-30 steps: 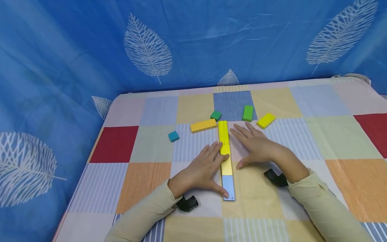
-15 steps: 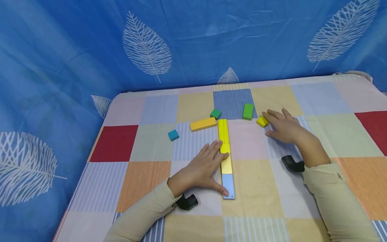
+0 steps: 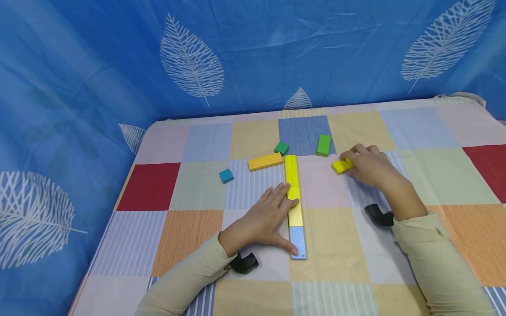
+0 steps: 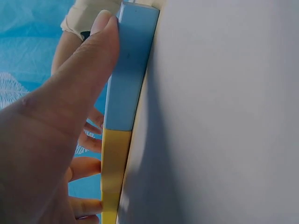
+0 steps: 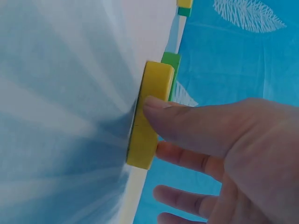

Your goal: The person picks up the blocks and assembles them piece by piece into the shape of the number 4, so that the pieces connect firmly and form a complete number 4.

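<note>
A straight row of blocks lies on the table: a light blue block (image 3: 298, 239) at the near end, a pale yellow block (image 3: 295, 216) beyond it, then bright yellow blocks (image 3: 291, 169). My left hand (image 3: 264, 219) rests along the row's left side, fingers spread, its thumb on the blue block. Off to the right, my right hand (image 3: 371, 167) pinches a yellow block (image 3: 341, 166) between thumb and fingers. The right wrist view shows the thumb on that block's broad face, and the block appears to be still on the cloth.
An orange-yellow block (image 3: 265, 162), a dark green block (image 3: 282, 148) and a teal block (image 3: 226, 176) lie left of the row. A bright green block (image 3: 323, 145) lies to its right. A patchwork cloth (image 3: 197, 175) covers the table; a blue curtain (image 3: 253, 52) hangs behind.
My right hand has moved from beside the row to the yellow block on the right and taken hold of it. That block has shifted slightly left. The left hand has stayed put.
</note>
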A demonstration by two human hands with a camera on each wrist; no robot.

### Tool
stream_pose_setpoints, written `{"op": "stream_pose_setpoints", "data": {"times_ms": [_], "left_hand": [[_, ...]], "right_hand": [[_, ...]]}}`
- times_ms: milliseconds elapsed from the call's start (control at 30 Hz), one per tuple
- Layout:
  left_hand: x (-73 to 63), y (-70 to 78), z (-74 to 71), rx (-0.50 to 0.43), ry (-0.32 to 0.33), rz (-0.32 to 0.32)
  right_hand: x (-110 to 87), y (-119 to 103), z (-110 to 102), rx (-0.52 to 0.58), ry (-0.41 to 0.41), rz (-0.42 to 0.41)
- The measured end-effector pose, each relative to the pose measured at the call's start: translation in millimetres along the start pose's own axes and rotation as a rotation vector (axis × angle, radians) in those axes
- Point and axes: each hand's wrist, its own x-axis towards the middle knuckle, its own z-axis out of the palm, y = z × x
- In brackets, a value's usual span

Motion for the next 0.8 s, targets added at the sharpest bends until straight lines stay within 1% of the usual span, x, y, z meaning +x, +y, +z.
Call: {"op": "stream_pose_setpoints", "data": {"times_ms": [133,400,667,800], "left_hand": [[-0.2,0.0,0.5,-0.006,-0.002,-0.004],[-0.1,0.0,1.3,-0.011,-0.005,-0.01],[-0.7,0.1,2.0,-0.022,-0.013,-0.016],[-0.6,0.6,1.6,-0.017,-0.017,-0.019]], "right_hand": [[-1.8,-5.9,-0.4,-0.012,-0.005,-0.023],[-4.9,-17.5,-0.8,-0.084,-0.022,-0.096],[-10.6,-34.6,5.2,-0.119,-0.02,-0.128],[-13.2,-44.2,7.9,-0.127,-0.022,-0.158]]}}
